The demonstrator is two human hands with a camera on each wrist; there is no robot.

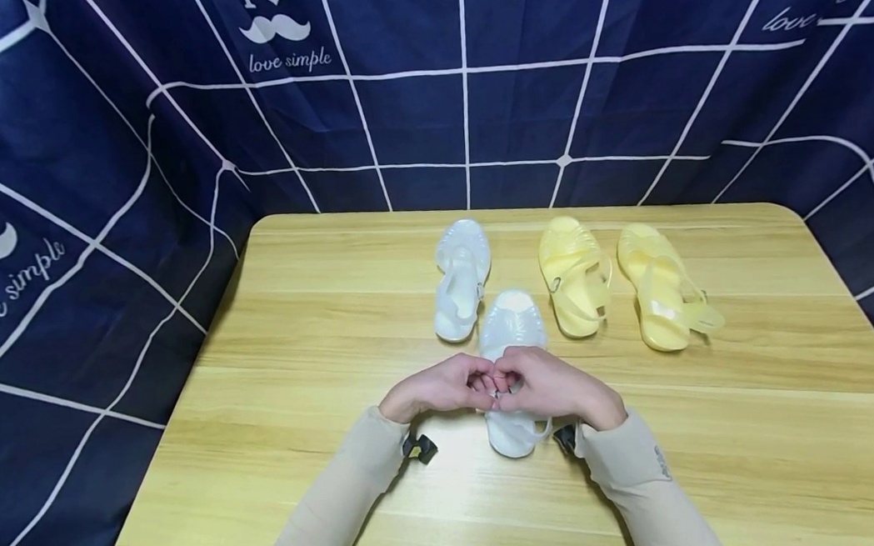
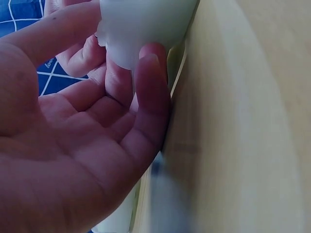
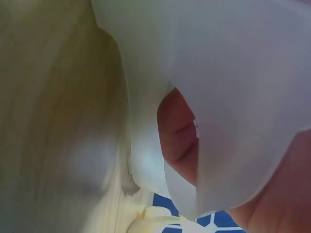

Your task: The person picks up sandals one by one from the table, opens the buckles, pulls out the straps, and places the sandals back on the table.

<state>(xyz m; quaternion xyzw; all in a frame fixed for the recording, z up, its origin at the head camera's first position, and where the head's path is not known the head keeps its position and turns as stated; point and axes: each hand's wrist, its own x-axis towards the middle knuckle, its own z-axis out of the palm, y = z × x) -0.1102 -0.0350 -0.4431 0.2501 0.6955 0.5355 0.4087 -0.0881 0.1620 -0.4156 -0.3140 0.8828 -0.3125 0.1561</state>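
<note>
Both hands meet over the middle of a whitish translucent sandal (image 1: 512, 323), its toe pointing away from the person. The left hand (image 1: 447, 385) has its fingers curled, pinching the sandal's strap near the buckle area. From the other side the right hand (image 1: 552, 383) pinches the same part, fingertips against the left ones. In the left wrist view, the left hand (image 2: 82, 126) has its thumb and fingers at the pale plastic (image 2: 141, 29). The right wrist view has the translucent strap (image 3: 233, 97) close up, with part of the right hand (image 3: 279, 194) behind it.
A second whitish sandal (image 1: 463, 275) lies just behind and left. Two yellow sandals (image 1: 576, 277), (image 1: 656, 285) lie at the back right of the wooden table (image 1: 297, 315). Dark blue cloth with white lines (image 1: 412, 116) hangs behind and at the left.
</note>
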